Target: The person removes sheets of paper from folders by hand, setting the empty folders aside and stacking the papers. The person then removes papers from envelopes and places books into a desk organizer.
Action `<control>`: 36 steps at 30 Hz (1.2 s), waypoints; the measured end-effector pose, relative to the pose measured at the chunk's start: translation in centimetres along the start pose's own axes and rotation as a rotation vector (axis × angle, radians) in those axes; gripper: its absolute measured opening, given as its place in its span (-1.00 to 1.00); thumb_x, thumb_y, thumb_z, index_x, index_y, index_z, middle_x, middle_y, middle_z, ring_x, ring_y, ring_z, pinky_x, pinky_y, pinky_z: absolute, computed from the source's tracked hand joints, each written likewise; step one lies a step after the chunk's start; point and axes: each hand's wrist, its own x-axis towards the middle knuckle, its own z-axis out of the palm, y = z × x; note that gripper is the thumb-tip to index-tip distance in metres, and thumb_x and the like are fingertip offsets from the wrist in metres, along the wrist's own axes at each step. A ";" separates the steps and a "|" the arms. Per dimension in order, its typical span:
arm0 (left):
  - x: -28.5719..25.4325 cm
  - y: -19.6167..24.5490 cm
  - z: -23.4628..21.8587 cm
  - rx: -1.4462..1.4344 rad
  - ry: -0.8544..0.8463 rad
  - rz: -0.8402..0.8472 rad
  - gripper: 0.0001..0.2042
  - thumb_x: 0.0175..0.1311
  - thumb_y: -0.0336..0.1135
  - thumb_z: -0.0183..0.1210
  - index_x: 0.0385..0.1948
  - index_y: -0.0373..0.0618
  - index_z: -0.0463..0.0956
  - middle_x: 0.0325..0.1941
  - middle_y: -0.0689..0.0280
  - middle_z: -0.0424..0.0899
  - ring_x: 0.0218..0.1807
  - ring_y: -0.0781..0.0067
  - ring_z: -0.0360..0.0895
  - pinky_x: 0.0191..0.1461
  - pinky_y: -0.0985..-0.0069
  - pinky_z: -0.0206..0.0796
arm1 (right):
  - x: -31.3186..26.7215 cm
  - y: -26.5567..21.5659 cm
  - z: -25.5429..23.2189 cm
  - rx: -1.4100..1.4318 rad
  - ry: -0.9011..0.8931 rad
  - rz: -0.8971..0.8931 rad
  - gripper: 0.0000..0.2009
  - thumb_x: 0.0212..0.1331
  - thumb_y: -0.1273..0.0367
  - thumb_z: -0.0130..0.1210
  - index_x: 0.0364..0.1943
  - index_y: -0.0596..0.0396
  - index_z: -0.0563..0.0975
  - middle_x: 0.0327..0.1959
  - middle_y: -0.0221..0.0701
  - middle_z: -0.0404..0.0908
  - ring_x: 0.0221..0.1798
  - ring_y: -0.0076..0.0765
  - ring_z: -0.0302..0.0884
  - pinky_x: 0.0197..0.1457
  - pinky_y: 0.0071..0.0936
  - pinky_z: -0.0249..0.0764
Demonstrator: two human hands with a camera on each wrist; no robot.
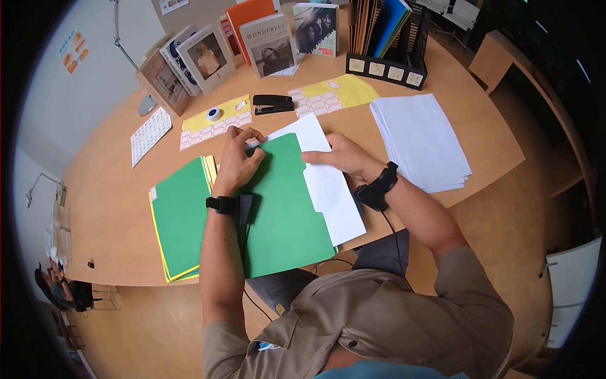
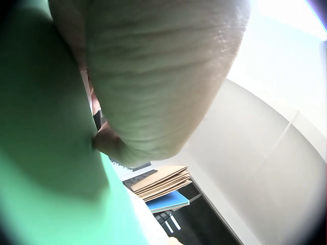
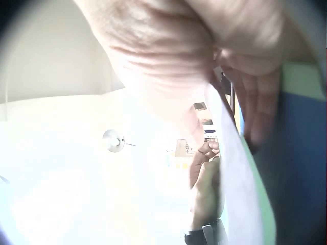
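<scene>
A green folder (image 1: pixel 278 202) with white paper (image 1: pixel 338 202) sticking out along its right side is held up at the table's front edge. The left hand (image 1: pixel 237 161) pinches the folder's upper left edge, thumb on the green face. On the right, the right hand (image 1: pixel 344 156) grips paper and folder together, thumb on the white sheet; in the right wrist view its fingers (image 3: pixel 255 102) lie behind the green back. The left wrist view shows the left hand (image 2: pixel 153 81) close against the green folder (image 2: pixel 51 153).
More green and yellow folders (image 1: pixel 183 218) lie to the left. A white paper stack (image 1: pixel 420 142) is at right. Farther back are a black stapler (image 1: pixel 273 103), yellow sheets with labels (image 1: pixel 344 91), a small white roll (image 1: pixel 214 114), standing books (image 1: pixel 268 47) and a black file holder (image 1: pixel 385 71).
</scene>
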 end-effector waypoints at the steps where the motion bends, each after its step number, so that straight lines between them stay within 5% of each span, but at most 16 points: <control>1: 0.0 0.1 0.1 -0.003 0.000 0.008 -0.75 0.18 -0.50 0.19 -0.09 -0.20 0.65 0.10 0.14 0.41 0.13 0.13 0.55 0.26 0.29 0.53 | -0.4 -0.5 0.4 0.130 -0.037 0.019 -0.67 0.33 0.40 0.40 0.07 0.35 0.69 -0.08 -0.31 0.82 -0.09 -0.51 0.75 0.02 -0.48 0.65; 9: 0.0 0.5 -0.2 0.053 0.020 -0.004 -0.73 0.22 -0.43 0.20 -0.07 -0.32 0.63 0.10 0.10 0.44 0.06 0.10 0.56 0.11 0.27 0.51 | -0.4 -0.7 0.0 -0.100 0.136 -0.090 -0.71 0.34 0.38 0.40 0.02 0.31 0.72 -0.11 -0.31 0.83 -0.08 -0.47 0.76 0.03 -0.46 0.65; 14: 0.9 0.1 -2.2 0.063 0.185 0.154 -0.77 0.32 -0.47 0.08 -0.13 -0.42 0.62 -0.05 0.05 0.56 -0.06 0.10 0.55 0.09 0.29 0.45 | -0.9 -2.3 -1.0 -0.113 0.240 -0.104 -0.71 0.39 0.35 0.36 0.05 0.29 0.71 -0.09 -0.32 0.83 -0.11 -0.48 0.74 0.03 -0.44 0.66; 16: 0.9 0.8 -5.1 0.101 0.310 0.148 -0.82 0.36 -0.47 0.06 -0.23 -0.34 0.65 -0.17 -0.01 0.57 -0.11 -0.03 0.60 0.05 0.19 0.45 | -1.0 -3.7 -2.6 0.025 0.372 -0.276 -0.68 0.41 0.33 0.34 0.11 0.27 0.67 -0.07 -0.33 0.81 -0.12 -0.48 0.74 0.02 -0.43 0.67; 18: 0.5 1.3 -9.9 0.154 0.372 0.170 -0.80 0.41 -0.44 0.05 -0.21 -0.36 0.64 -0.24 0.11 0.63 -0.21 0.16 0.62 -0.04 0.25 0.47 | -2.5 -6.1 -5.3 0.160 0.417 -0.310 -0.64 0.39 0.34 0.35 0.15 0.28 0.64 -0.03 -0.32 0.79 -0.10 -0.46 0.75 0.00 -0.40 0.68; 20: -0.3 1.9 -15.7 0.247 0.298 0.013 -0.75 0.43 -0.40 0.02 -0.18 -0.37 0.66 -0.35 0.06 0.71 -0.21 0.34 0.66 -0.03 0.31 0.51 | -5.5 -9.4 -7.8 0.045 0.559 -0.340 -0.63 0.35 0.32 0.38 0.11 0.27 0.64 -0.05 -0.33 0.78 -0.13 -0.43 0.76 -0.01 -0.40 0.69; 22: -0.5 -1.5 -19.1 0.286 0.447 0.210 -0.74 0.43 -0.39 -0.04 -0.26 -0.37 0.62 -0.50 0.11 0.58 -0.36 0.39 0.56 -0.16 0.31 0.46 | -7.7 -10.2 -12.3 0.005 0.622 -0.272 -0.62 0.35 0.30 0.36 0.11 0.27 0.63 -0.09 -0.34 0.77 -0.18 -0.41 0.76 -0.01 -0.42 0.70; 23: -0.6 -3.0 -22.8 0.444 0.224 0.036 -0.76 0.43 -0.39 -0.05 -0.30 -0.35 0.57 -0.52 0.12 0.48 -0.40 0.43 0.47 -0.23 0.29 0.39 | -8.8 -10.6 -14.3 -0.010 0.607 -0.277 -0.62 0.36 0.30 0.33 0.12 0.28 0.62 -0.09 -0.33 0.77 -0.17 -0.40 0.75 -0.01 -0.42 0.70; 26: -2.4 -9.6 -25.6 0.445 0.154 -0.082 -0.78 0.43 -0.37 -0.03 -0.33 -0.34 0.53 -0.53 0.11 0.40 -0.40 0.37 0.45 -0.22 0.27 0.38 | -10.4 -10.7 -19.1 -0.024 0.570 -0.216 -0.61 0.37 0.33 0.27 0.17 0.30 0.59 -0.03 -0.27 0.74 -0.09 -0.37 0.75 0.03 -0.41 0.71; 29: -4.1 -15.3 -25.2 0.458 0.053 -0.203 -0.78 0.42 -0.37 -0.03 -0.34 -0.32 0.53 -0.51 0.07 0.46 -0.38 0.28 0.50 -0.18 0.25 0.40 | -11.3 -8.0 -26.7 -0.204 0.556 0.061 -0.57 0.34 0.38 0.24 0.22 0.36 0.56 0.08 -0.21 0.73 0.03 -0.29 0.74 0.15 -0.34 0.67; 33: -5.3 -19.4 -22.2 0.422 -0.073 -0.256 -0.79 0.42 -0.36 -0.03 -0.25 -0.31 0.55 -0.41 -0.06 0.57 -0.33 0.08 0.54 -0.11 0.19 0.42 | -11.4 -3.4 -33.5 -0.317 0.474 0.171 -0.52 0.28 0.40 0.24 0.26 0.38 0.56 0.13 -0.21 0.73 0.07 -0.24 0.73 0.23 -0.32 0.63; 36: -6.2 -18.0 -19.7 0.467 -0.065 -0.287 -0.77 0.43 -0.37 -0.02 -0.10 -0.31 0.54 -0.23 -0.12 0.68 -0.18 0.02 0.63 -0.02 0.15 0.47 | -11.2 -0.4 -36.2 -0.298 0.354 0.192 -0.48 0.24 0.37 0.28 0.30 0.30 0.57 0.14 -0.28 0.74 0.08 -0.30 0.73 0.27 -0.33 0.62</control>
